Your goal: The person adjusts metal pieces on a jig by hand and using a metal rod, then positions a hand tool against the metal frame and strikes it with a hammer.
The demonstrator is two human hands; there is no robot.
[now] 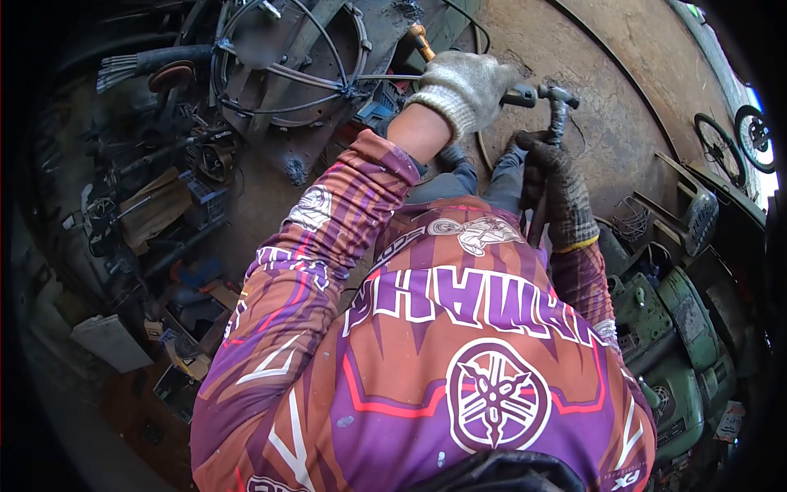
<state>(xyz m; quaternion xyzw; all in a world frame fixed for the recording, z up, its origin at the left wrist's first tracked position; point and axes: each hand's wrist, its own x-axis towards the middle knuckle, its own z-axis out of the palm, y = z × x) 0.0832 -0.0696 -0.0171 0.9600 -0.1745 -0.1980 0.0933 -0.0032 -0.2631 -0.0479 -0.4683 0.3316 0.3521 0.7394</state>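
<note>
My left hand [467,86], in a pale knitted glove, is closed around an orange-handled tool [424,46]. The handle end sticks out behind the fist, and a dark, blunt part [520,96] shows on its other side. My right hand [551,160], in a dark, dirty glove with a yellow cuff edge, grips an upright grey metal piece [557,123]. A metal hammer-like head [562,97] sits at its top, close to the dark part. Whether the two join, I cannot tell. Long dark bars run below my right hand.
Looped cable [288,102] lies over metal parts at upper left. Tools and a cardboard piece [156,209] clutter the left. Green machine casings [672,361] stand at lower right, below a grey chair [699,215]. Bicycle wheels [721,150] are at far right, beyond the brown floor [602,49].
</note>
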